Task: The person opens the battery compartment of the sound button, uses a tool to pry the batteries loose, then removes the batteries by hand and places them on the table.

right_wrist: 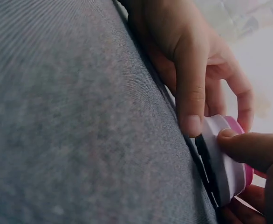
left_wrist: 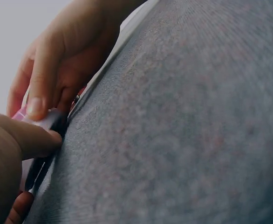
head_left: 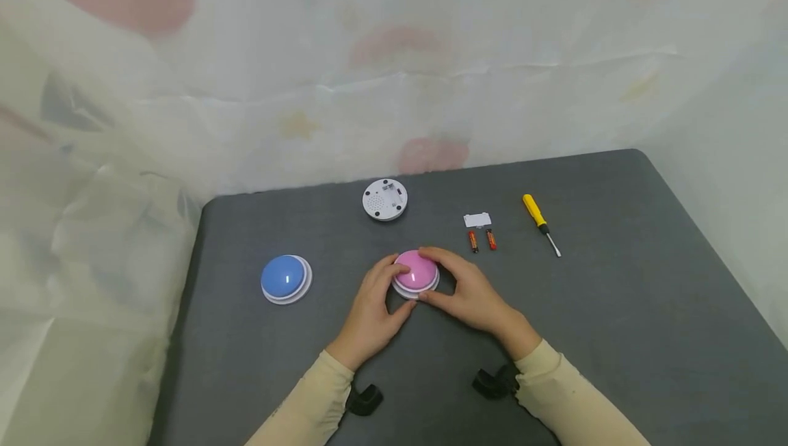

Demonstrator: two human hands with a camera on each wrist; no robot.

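A pink dome push button (head_left: 418,272) on a white round base sits dome up between both hands. My left hand (head_left: 371,309) grips it from the left, thumb at the near edge of the base and fingers round the far left side. From the right, my right hand (head_left: 475,297) holds it too, with its thumb on the near rim and a forefinger over the back of the dome. Seen side-on in the right wrist view, the white base (right_wrist: 220,163) is tilted close over the table. In the left wrist view the hands hide most of it.
A blue dome button (head_left: 284,277) stands to the left. Behind lies an upturned white button base (head_left: 384,200) with its battery slot exposed. To the right are a white battery cover (head_left: 477,220), two batteries (head_left: 473,241), and a yellow-handled screwdriver (head_left: 535,211) on the grey table (head_left: 615,336).
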